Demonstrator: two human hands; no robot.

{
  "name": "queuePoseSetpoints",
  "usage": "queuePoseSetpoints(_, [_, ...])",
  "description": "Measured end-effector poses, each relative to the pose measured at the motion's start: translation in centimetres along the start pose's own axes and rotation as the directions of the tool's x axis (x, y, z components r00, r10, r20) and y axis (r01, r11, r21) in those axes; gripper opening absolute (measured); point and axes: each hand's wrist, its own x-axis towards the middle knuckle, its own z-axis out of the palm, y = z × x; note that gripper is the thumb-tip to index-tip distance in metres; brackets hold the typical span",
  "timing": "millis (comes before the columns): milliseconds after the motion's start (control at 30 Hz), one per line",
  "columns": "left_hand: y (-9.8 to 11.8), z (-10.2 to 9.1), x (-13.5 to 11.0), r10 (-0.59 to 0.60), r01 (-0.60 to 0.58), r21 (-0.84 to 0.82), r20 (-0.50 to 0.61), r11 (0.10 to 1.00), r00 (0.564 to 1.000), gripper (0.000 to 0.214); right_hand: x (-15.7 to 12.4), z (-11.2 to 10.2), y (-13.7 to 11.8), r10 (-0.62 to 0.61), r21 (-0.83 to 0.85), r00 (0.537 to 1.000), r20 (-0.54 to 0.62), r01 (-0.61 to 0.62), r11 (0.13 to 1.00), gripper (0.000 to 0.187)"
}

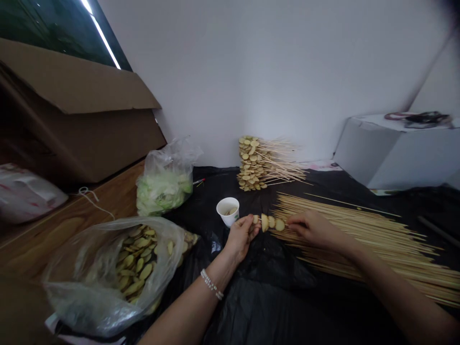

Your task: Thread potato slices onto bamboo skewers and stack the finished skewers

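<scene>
Several pale potato slices [265,223] are threaded along a thin skewer, held level between my two hands. My left hand [241,235], with a white beaded bracelet on the wrist, is closed with its fingers pinching the slice at the skewer's left end. My right hand [312,229] is closed round the skewer just right of the slices; most of the stick is hidden there. Behind my left hand stands a white paper cup [227,218] with a few small pieces inside. Under and beyond my right hand lies a broad spread of bare bamboo skewers [370,244].
An open plastic bag of potato slices [143,268] sits at the left front. Behind it stands a bag of green vegetables [165,187]. Filled skewers [253,163] are stacked by the wall. A cardboard box [82,139] is at left, a white box [391,148] at right. Black plastic [258,306] covers the surface.
</scene>
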Motion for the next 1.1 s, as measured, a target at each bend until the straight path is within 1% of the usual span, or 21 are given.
queuePoseSetpoints(133, [0.0,-0.1,0.1,0.001,0.0,0.044,-0.017,0.999,1.0,0.01,-0.1,-0.1,-0.4,-0.007,-0.047,1.0,-0.022,0.006,0.999,0.026])
queuePoseSetpoints(233, [0.1,-0.2,0.1,0.017,-0.016,0.056,-0.015,0.998,1.0,0.008,-0.1,0.1,-0.8,0.014,-0.085,0.999,-0.035,-0.017,0.996,0.026])
queuePoseSetpoints(300, [0.1,-0.3,0.2,0.03,-0.03,0.058,-0.004,0.998,1.0,0.011,0.1,0.4,-0.9,0.034,-0.085,0.999,-0.03,-0.036,0.996,0.027])
queuePoseSetpoints(433, [0.2,-0.5,0.4,0.048,-0.048,0.06,-0.009,0.997,0.999,0.016,0.3,1.4,-0.9,0.07,-0.03,0.998,-0.002,-0.07,0.997,0.028])
queuePoseSetpoints(567, [0.1,-0.8,0.6,0.064,-0.063,0.073,-0.011,0.995,0.998,0.022,0.5,2.5,-0.6,0.081,-0.071,0.992,-0.091,-0.088,0.994,0.028])
queuePoseSetpoints(667, [0.1,-1.0,0.7,0.072,-0.071,0.079,0.0,0.994,0.997,0.026,0.6,2.9,-0.3,0.076,-0.029,0.993,-0.089,-0.079,0.996,0.028])
queuePoseSetpoints(767, [0.1,-1.1,0.8,0.079,-0.081,0.101,0.026,0.992,0.997,0.03,0.6,2.8,-0.2,0.081,0.04,0.995,-0.055,-0.079,0.996,0.028])
queuePoseSetpoints(833, [0.1,-1.2,0.8,0.083,-0.087,0.123,0.037,0.989,0.996,0.032,0.6,2.6,-0.3,0.081,0.055,0.995,-0.058,-0.078,0.995,0.028])
queuePoseSetpoints(1000, [0.1,-1.2,0.8,0.085,-0.09,0.161,0.038,0.983,0.996,0.036,0.4,2.1,-0.9,0.092,0.027,0.995,-0.046,-0.091,0.996,0.029])
queuePoseSetpoints(1100, [0.3,-1.2,0.7,0.065,-0.071,0.163,0.037,0.984,0.997,0.037,0.4,2.2,-1.0,0.079,-0.004,0.995,-0.063,-0.08,0.997,0.03])
